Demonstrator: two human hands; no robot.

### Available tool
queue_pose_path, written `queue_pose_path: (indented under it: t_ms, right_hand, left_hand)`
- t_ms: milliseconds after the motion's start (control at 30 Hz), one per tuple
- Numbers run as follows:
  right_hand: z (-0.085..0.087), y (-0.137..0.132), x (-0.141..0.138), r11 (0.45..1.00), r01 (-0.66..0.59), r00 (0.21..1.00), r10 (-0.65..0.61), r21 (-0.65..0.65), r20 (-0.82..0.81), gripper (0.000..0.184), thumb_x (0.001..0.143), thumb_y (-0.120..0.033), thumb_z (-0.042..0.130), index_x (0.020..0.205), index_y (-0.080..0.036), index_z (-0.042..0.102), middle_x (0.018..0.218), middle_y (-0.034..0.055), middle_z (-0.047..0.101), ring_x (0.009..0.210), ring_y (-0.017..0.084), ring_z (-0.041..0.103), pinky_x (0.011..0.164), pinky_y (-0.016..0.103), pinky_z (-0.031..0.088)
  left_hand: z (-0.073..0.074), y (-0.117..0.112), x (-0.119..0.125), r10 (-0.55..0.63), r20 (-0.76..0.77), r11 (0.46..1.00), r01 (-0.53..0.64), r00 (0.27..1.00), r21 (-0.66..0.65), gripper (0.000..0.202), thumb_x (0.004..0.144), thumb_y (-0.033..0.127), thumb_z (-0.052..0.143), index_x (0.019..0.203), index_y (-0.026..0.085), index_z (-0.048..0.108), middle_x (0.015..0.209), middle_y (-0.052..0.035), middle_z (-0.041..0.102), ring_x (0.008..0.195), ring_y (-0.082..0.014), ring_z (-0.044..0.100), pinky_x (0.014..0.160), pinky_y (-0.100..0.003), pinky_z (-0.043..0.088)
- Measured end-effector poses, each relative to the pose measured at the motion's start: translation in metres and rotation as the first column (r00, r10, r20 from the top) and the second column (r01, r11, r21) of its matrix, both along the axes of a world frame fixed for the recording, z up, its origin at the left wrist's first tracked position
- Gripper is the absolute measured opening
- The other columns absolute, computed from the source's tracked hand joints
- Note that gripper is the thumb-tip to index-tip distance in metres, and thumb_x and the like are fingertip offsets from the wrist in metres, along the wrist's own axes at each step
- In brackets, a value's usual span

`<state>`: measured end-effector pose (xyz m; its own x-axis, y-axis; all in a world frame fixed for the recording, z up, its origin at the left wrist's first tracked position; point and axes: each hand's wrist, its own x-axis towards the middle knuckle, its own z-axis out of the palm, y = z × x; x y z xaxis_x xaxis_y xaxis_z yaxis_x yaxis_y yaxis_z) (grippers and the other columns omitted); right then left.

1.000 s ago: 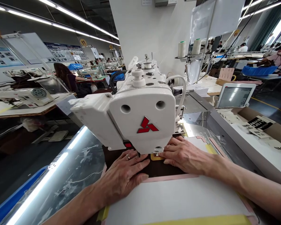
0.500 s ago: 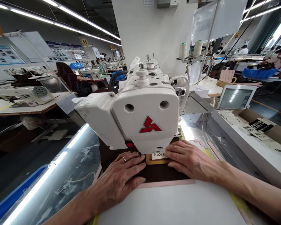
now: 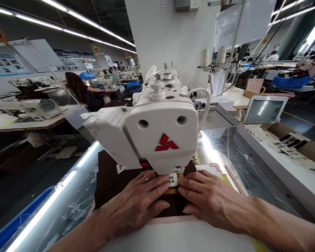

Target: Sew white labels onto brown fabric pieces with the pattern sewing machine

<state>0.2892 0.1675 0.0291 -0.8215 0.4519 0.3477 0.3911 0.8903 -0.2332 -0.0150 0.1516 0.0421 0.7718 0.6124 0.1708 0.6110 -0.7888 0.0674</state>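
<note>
A white label (image 3: 172, 180) with black lettering lies under the head of a white sewing machine (image 3: 162, 129). It sits within a yellow-edged opening on dark brown fabric (image 3: 107, 185). My left hand (image 3: 141, 197) lies flat, fingers stretched, their tips at the label's left side. From the other side, my right hand (image 3: 212, 197) rests flat with its fingertips at the label's right edge. Part of a second label (image 3: 119, 168) shows on the fabric at the left. A white template sheet (image 3: 178, 238) with pink and yellow edging lies under my wrists. The needle area is mostly hidden.
On the right stands an open box (image 3: 273, 164) with several labels inside, beside a tablet-like screen (image 3: 265, 109). Thread cones (image 3: 204, 58) stand behind. A bright lamp strip (image 3: 55, 196) and a blue bin (image 3: 23, 217) are at the left. Another person (image 3: 80, 89) sits farther back.
The brown fabric and template have shifted left, and the second label has come into view. My hands are closer together, with the left fingers now over part of the label.
</note>
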Motion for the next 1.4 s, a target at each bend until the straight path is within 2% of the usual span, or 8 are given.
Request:
queue_pose_path:
  t_ms: [167,433,700,800,933,1067,1233,1400]
  right_hand:
    - [-0.003,0.008,-0.007,0.999,-0.038,0.999,0.038,0.004,-0.005,0.037,0.112,-0.042,0.051,0.133,-0.017,0.067,0.136,0.0084,0.072,0.122,0.026,0.064,0.107,0.046,0.049]
    - [-0.001,0.009,-0.006,0.999,-0.043,0.999,0.043,-0.008,0.024,0.036,0.112,-0.042,0.050,0.136,-0.018,0.065,0.133,0.0099,0.073,0.122,0.026,0.064,0.106,0.045,0.049]
    - [0.001,0.011,0.000,0.999,-0.050,0.998,0.050,-0.010,-0.029,0.030,0.112,-0.036,0.052,0.122,-0.017,0.072,0.123,0.0098,0.077,0.110,0.024,0.070,0.098,0.040,0.056]
    - [-0.001,0.012,-0.002,0.998,-0.069,0.997,0.069,0.002,-0.041,0.033,0.111,-0.037,0.053,0.128,-0.015,0.071,0.131,0.0102,0.075,0.118,0.025,0.069,0.102,0.041,0.055]
    - [-0.005,0.012,-0.004,0.997,-0.071,0.997,0.072,0.031,-0.017,0.037,0.111,-0.040,0.053,0.135,-0.016,0.067,0.139,0.0095,0.071,0.127,0.025,0.065,0.107,0.042,0.052]
    - [-0.002,0.012,-0.008,0.995,-0.082,0.996,0.081,0.050,0.025,0.035,0.112,-0.040,0.052,0.133,-0.016,0.067,0.133,0.0108,0.074,0.126,0.025,0.065,0.107,0.042,0.050]
    - [0.003,0.013,-0.012,0.996,-0.080,0.994,0.077,0.038,0.073,0.031,0.112,-0.040,0.052,0.123,-0.017,0.070,0.125,0.0125,0.076,0.123,0.025,0.067,0.109,0.044,0.049]
    - [0.002,0.012,-0.005,0.995,-0.076,0.997,0.075,0.063,0.029,0.041,0.112,-0.045,0.052,0.135,-0.015,0.066,0.137,0.0105,0.072,0.123,0.026,0.068,0.104,0.042,0.053]
  left_hand:
    - [0.002,0.010,0.015,-0.026,-0.100,0.998,0.020,0.995,-0.059,0.055,0.110,0.048,0.055,0.159,0.023,0.048,0.159,-0.0071,0.054,0.140,-0.0289,0.058,0.122,-0.045,0.041]
    - [-0.001,0.016,0.010,-0.044,-0.048,0.993,0.038,0.998,-0.115,0.069,0.108,0.048,0.060,0.168,0.031,0.030,0.161,-0.0033,0.051,0.140,-0.0254,0.058,0.116,-0.038,0.043]
    - [-0.001,0.021,0.014,-0.081,-0.029,0.990,0.077,0.996,-0.115,0.057,0.106,0.044,0.065,0.159,0.031,0.046,0.159,-0.0002,0.055,0.136,-0.0232,0.061,0.114,-0.035,0.043]
    - [-0.001,0.020,0.014,-0.076,-0.045,0.988,0.069,0.996,-0.135,0.059,0.105,0.044,0.067,0.159,0.033,0.045,0.161,0.0003,0.051,0.138,-0.0239,0.059,0.114,-0.035,0.043]
    - [-0.003,0.018,0.010,-0.064,-0.066,0.992,0.056,0.996,-0.116,0.058,0.107,0.044,0.064,0.159,0.030,0.045,0.162,-0.0032,0.050,0.134,-0.0266,0.062,0.114,-0.040,0.043]
    - [-0.004,0.017,0.005,-0.076,-0.050,0.994,0.071,0.996,-0.081,0.054,0.106,0.047,0.063,0.155,0.027,0.051,0.160,-0.0035,0.052,0.133,-0.0304,0.063,0.114,-0.043,0.043]
    - [-0.001,0.020,0.007,-0.091,-0.071,0.988,0.081,0.993,-0.133,0.049,0.108,0.039,0.062,0.155,0.027,0.051,0.163,-0.0026,0.049,0.137,-0.0268,0.060,0.115,-0.039,0.042]
    - [-0.001,0.022,0.007,-0.097,-0.072,0.989,0.088,0.993,-0.114,0.056,0.106,0.039,0.066,0.158,0.030,0.048,0.163,-0.0017,0.049,0.137,-0.0278,0.060,0.114,-0.039,0.042]
